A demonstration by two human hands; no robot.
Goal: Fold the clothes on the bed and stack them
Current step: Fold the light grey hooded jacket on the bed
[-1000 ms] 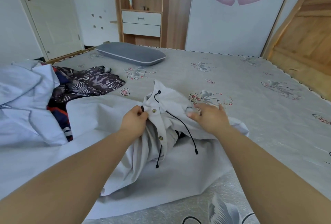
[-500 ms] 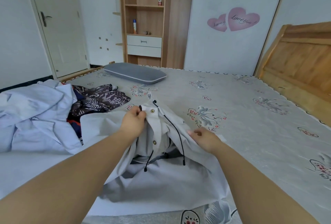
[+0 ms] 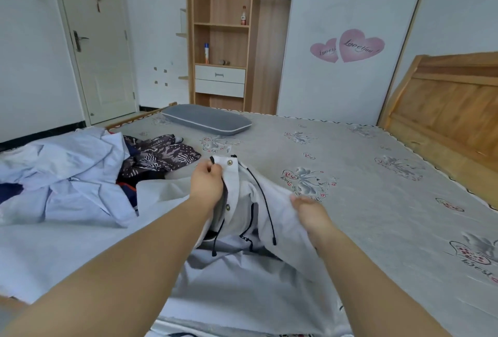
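- Pale blue garments (image 3: 62,180): crumpled heap at the bed's left side; count unclear, at least one. Risk: heap lies close to the jacket's spread cloth, so a sweep of the sleeve could snag it.
- Dark patterned garment (image 3: 164,154): one visible, partly under the blue heap, unfolded.
- Left hand (image 3: 207,184): fingers curled, pinching the snap placket of the white jacket (image 3: 242,269) at its top edge, lifted off the bed (image 3: 377,202).
- White jacket: one, mid-bed in front of the person, lower part bunched on the mattress. Two snaps visible on the placket.
- Black drawcords (image 3: 265,202): at least two ends dangle loose. Risk: cords get trapped inside the fold or tangle, leaving a lumpy stack.
- Right hand (image 3: 310,211): fingers curled on the jacket's right front edge. Risk: uneven pull between hands skews the front panels.
- Grey pillow (image 3: 206,119): one, far side.
- No folded stack seen yet.
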